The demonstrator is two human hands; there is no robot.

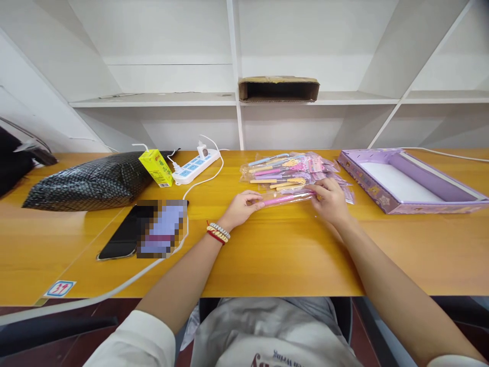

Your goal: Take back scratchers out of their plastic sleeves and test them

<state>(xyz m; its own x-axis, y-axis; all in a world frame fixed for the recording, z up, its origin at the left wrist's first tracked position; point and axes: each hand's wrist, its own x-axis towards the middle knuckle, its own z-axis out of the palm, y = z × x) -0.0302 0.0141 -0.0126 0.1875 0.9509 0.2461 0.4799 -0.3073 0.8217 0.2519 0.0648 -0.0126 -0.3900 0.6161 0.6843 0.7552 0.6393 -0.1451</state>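
A slim pink pen-like stick in a clear plastic sleeve (286,199) lies level between my hands, just above or on the table. My left hand (244,206) pinches its left end between thumb and fingers. At the other end, my right hand (329,199) is closed on the sleeve and hides whatever the stick ends in. Right behind them is a pile of similar wrapped sticks (280,171) in blue, yellow, pink and purple, some with tufted-looking tips towards the right. To the right of my right hand sits a shallow purple printed box (395,208), its white bottom showing.
A yellow drink carton (156,168) with a straw leans by a black bubble-wrapped parcel (89,183). Near them are a white power strip (196,167) and a white cable (204,181). Two phones (124,232) lie at left. A cardboard box (278,92) rests on the shelf (183,99).
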